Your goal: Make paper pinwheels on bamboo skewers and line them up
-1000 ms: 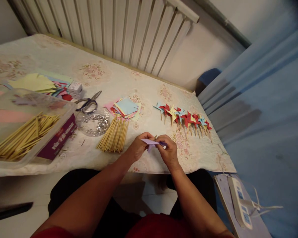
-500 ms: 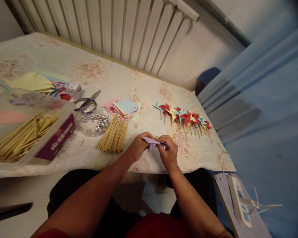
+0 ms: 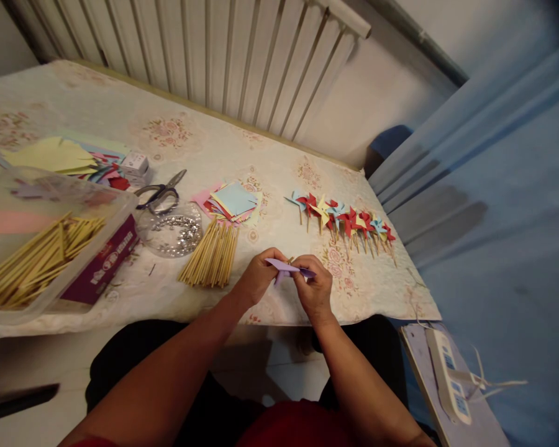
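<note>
Pinching a purple paper piece [image 3: 289, 268], the left hand [image 3: 257, 278] and right hand [image 3: 315, 287] are closed on it above the table's near edge.

From the left, a clear plastic tub [image 3: 121, 205] of bamboo sticks [image 3: 37, 254] is seen, then scissors [image 3: 161, 194], a round dish of shiny beads [image 3: 173, 228], a loose bundle of sticks [image 3: 210, 256] and a stack of coloured paper squares [image 3: 233, 202]; nothing is set between these and the hands. Further right, a row of finished pinwheels [image 3: 345, 222] is laid on the floral tablecloth [image 3: 205, 143]. A ribbed white radiator [image 3: 223, 56] is mounted behind, and a power strip [image 3: 445, 375] is placed low on the right.
</note>
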`<state>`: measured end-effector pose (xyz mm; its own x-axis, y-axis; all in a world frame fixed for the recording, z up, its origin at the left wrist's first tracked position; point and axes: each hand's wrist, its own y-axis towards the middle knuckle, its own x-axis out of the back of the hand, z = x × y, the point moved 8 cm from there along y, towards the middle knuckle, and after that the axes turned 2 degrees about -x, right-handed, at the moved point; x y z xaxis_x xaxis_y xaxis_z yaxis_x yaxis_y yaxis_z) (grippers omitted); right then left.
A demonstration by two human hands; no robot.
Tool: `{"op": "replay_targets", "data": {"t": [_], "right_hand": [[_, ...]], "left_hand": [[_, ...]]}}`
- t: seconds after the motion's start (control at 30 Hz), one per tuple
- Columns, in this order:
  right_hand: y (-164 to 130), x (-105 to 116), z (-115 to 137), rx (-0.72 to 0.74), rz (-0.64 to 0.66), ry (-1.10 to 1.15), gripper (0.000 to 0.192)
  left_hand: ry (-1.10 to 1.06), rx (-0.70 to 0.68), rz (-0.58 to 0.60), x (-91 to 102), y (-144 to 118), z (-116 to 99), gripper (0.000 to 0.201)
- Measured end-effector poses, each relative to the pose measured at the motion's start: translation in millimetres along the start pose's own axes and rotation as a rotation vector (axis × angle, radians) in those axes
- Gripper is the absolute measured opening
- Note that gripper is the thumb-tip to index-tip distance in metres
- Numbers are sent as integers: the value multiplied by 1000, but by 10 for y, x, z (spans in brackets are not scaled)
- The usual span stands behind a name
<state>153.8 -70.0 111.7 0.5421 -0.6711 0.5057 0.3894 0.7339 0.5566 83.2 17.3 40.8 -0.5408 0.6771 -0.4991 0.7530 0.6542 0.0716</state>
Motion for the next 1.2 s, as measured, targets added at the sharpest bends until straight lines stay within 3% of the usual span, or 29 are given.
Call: {"op": "replay_targets", "data": {"t": [0.3, 0.57, 0.73, 1.03, 1.2], "right_hand": [[-10, -11, -60, -146, 9, 70, 9], [-105, -114, -367, -444, -31, 282, 9], [-173, -190, -519, -553, -78, 347, 12], [-239, -272, -745, -670, -93, 445, 17], [-256, -366, -813, -767, -116, 635, 18]], "left_hand": [[108, -5, -80, 16, -22, -18, 2], [217, -55, -213, 83, -25, 7, 3], [292, -118, -271, 109, -50, -32, 6], [373, -106, -253, 91, -60, -38, 12], [381, -92, -242, 94, -52, 2, 12]]}}
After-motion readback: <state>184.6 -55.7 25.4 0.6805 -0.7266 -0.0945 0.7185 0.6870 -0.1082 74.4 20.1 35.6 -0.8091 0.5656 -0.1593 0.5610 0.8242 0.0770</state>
